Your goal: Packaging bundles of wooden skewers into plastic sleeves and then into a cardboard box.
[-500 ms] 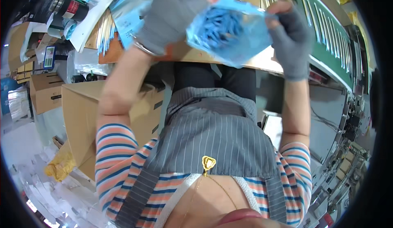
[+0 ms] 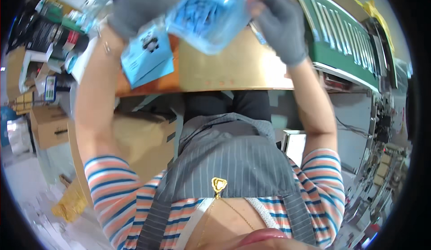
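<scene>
A clear blue plastic bag [image 2: 215, 41] with many small blue strips [image 2: 197, 14] inside hangs over the far side of the worktable. My left hand [image 2: 146, 3], in a grey fingerless glove, grips its left upper corner; those fingertips run up to the picture's top edge. On the bag's right edge, the thumb and fingers of my gloved right hand [image 2: 283, 25] are closed. Flat blue printed packets [image 2: 148, 61] lie on the table below my left hand. A thin stick with a blue end [image 2: 258, 33] shows beside my right fingers.
A green tray [image 2: 323, 54] with a row of slender pale sticks stands right of the table [image 2: 224, 72]. A dark bottle [image 2: 72, 41] is at the left. Below the table's left edge is an open cardboard box [image 2: 143, 138].
Both hands and the bag have moved left and farther away from me. More of the table's near part and the blue packets has come into sight.
</scene>
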Motion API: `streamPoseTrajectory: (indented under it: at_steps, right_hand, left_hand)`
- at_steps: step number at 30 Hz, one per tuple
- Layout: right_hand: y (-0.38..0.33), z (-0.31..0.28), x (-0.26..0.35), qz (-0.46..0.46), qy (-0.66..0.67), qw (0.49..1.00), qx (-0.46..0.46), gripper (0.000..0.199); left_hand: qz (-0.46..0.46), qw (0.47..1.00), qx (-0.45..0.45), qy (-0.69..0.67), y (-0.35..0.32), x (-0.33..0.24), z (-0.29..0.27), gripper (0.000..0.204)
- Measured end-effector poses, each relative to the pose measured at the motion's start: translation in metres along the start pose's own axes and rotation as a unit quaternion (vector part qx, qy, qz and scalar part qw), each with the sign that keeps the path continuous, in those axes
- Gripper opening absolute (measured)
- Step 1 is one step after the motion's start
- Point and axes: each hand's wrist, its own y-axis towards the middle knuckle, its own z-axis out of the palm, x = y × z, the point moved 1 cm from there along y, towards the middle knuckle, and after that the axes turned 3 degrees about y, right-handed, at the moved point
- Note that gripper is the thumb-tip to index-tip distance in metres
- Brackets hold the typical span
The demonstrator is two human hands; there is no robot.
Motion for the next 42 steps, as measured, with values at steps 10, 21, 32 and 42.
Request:
streamPoseTrajectory:
  at_steps: [10,21,32,42]
  right_hand:
    - [-0.098,-0.061,-0.231,0.295,-0.501,0.813,0.009,0.098]
    - [-0.073,-0.007,-0.265,0.516,-0.178,0.836,-0.056,0.047]
    - [-0.264,0.001,-0.131,0.305,-0.346,0.886,-0.057,0.047]
    - [-0.259,-0.002,-0.123,0.263,-0.371,0.887,-0.081,0.050]
  left_hand:
    - [-0.194,0.936,0.143,-0.256,-0.043,-0.053,0.227,0.038]
    - [-0.295,0.953,-0.068,0.011,-0.003,0.000,0.370,0.061]
    - [-0.273,0.958,-0.088,-0.002,-0.041,0.019,0.382,0.060]
    - [-0.271,0.961,-0.032,0.040,-0.024,0.019,0.384,0.065]
